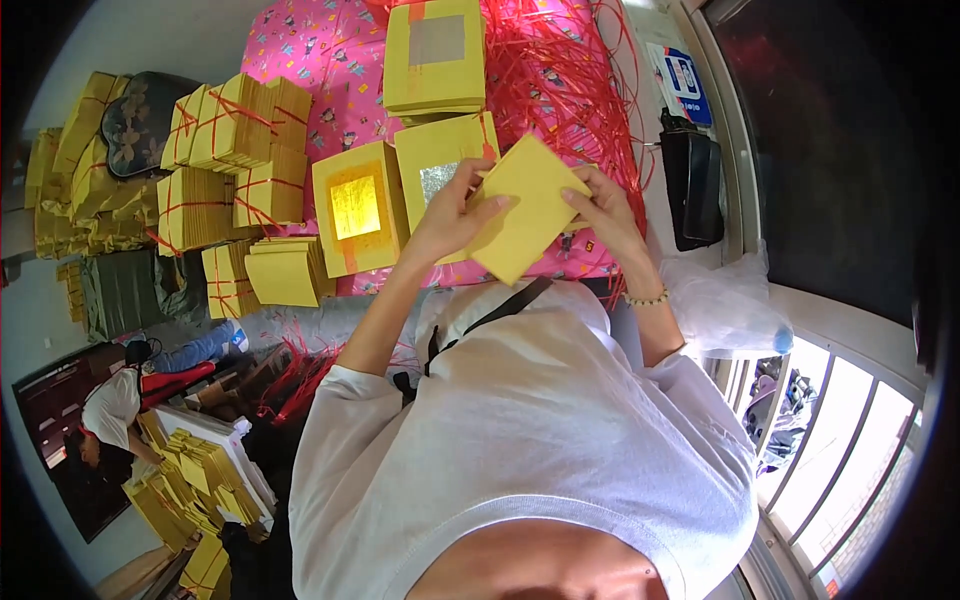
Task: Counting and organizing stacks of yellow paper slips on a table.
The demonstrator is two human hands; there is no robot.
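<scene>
Yellow pad (530, 212) is held in the air at chest height, one corner pointing toward the wearer, above the near edge of the pink cloth (335, 90). I note the left hand (450, 222) nearly closed on its left side, thumb on the top face, fingers curled at the edge and behind. The right hand (607, 212) pinches the opposite side, thumb on top, other fingers partly hidden.

On the cloth I record three yellow stacks: one with a gold square (357, 208), one with a silver square (436, 182), partly behind the left hand, and one farther off with a grey square (437, 40). Red strings (570, 60) lie heaped to their right; tied bundles (228, 135) stand to the left.

Containers: a clear bag (715, 300) sits beside the right forearm, contents indistinct. A black case (692, 190) rests on the sill; I cannot tell what it holds. At lower left, more yellow bundles (205, 470) lie on a white box or table, I cannot tell which, with a co-worker (115, 405) bending over them.
</scene>
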